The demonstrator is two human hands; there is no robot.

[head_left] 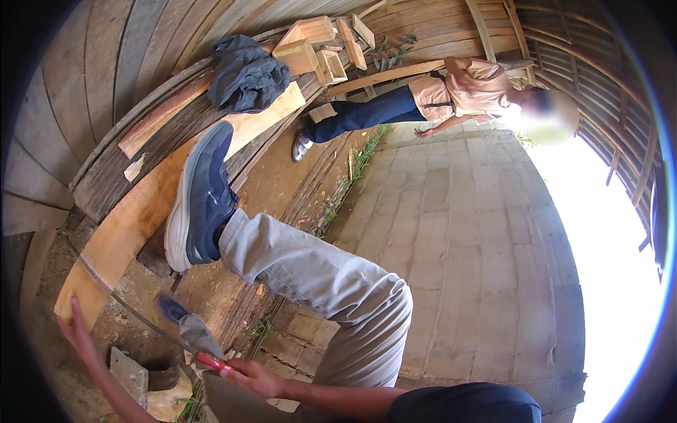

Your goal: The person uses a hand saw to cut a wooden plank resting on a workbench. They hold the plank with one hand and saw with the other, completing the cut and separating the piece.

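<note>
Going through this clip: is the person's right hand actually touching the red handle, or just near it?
Touching. The head view shows it plainly: the right hand is closed around the red handle, whose far end sticks out past the grip.

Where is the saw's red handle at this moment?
In the head view, lower left of centre, the saw's red handle is in the right hand, with the thin blade crossing the pale board.
</note>
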